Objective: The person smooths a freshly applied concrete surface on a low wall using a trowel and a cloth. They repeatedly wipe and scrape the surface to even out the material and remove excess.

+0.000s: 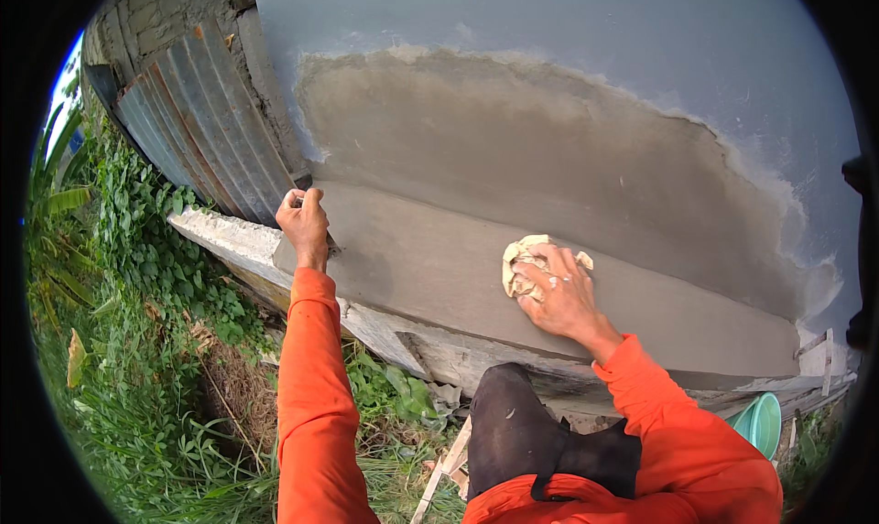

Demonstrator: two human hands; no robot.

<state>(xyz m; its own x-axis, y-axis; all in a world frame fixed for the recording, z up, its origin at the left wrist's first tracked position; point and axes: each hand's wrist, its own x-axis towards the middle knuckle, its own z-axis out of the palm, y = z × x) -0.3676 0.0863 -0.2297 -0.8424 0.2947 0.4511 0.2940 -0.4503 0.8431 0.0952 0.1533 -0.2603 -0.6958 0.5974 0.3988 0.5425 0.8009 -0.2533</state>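
My right hand (560, 297) presses a crumpled cream-coloured wad (520, 260) against the grey plastered ledge (421, 259). Whether the wad is paper, cloth or sponge I cannot make out. Pale smears mark the fingers. At the ledge's left end my left hand (305, 224) is closed around a dark hand tool (333, 246); most of it is hidden by the fist, and only thin dark parts show. Behind the ledge rises a wall patch of darker, damp-looking plaster (513, 140) with a ragged edge.
Blue-grey painted wall (586, 21) surrounds the patch. Rusty corrugated metal sheets (201, 121) lean at the left. Green plants (137, 405) grow below them. A green bucket (760, 423) stands at the lower right, and a wooden strip (443, 469) lies near my knee.
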